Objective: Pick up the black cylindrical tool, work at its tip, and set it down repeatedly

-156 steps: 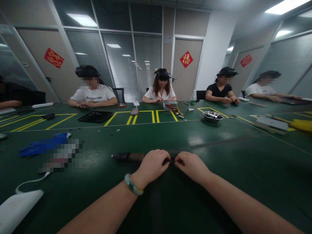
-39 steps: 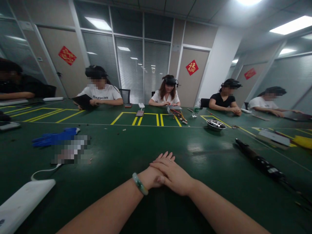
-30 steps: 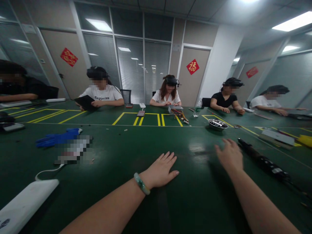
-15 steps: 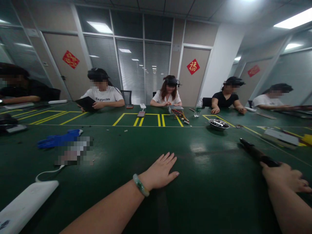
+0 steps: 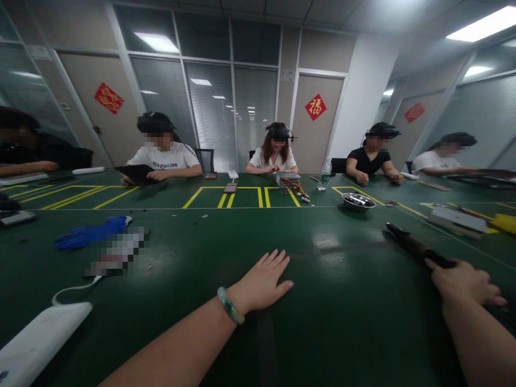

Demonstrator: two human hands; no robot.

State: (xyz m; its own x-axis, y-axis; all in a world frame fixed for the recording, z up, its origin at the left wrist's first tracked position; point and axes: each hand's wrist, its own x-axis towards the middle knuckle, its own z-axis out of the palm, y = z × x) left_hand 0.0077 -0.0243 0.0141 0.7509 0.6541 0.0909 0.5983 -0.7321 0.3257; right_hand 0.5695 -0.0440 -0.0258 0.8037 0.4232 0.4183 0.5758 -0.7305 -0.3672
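Observation:
My left hand [image 5: 264, 282] lies flat on the green table [image 5: 322, 322], palm down with fingers apart, and holds nothing. A green bangle circles its wrist. At the right, my right hand [image 5: 467, 285] is wrapped round a long dark rod-shaped tool [image 5: 417, 247], whose exact kind I cannot make out. The tool has a brownish barrel and a black end that points away from me, up and to the left. My hand hides its grip, and dark material shows beyond the fingers at the right edge.
To the left lie a blue glove [image 5: 92, 234], a pixelated phone-like object and a white power bank [image 5: 44, 338] with a cable. Farther off are a metal bowl [image 5: 358, 202], a water bottle [image 5: 324, 174] and a metal box with wires [image 5: 288, 178]. Several people sit opposite.
My right hand and the dark tool have shifted slightly left in view, still held together. My left hand stays flat on the table. The whole view has shifted a little.

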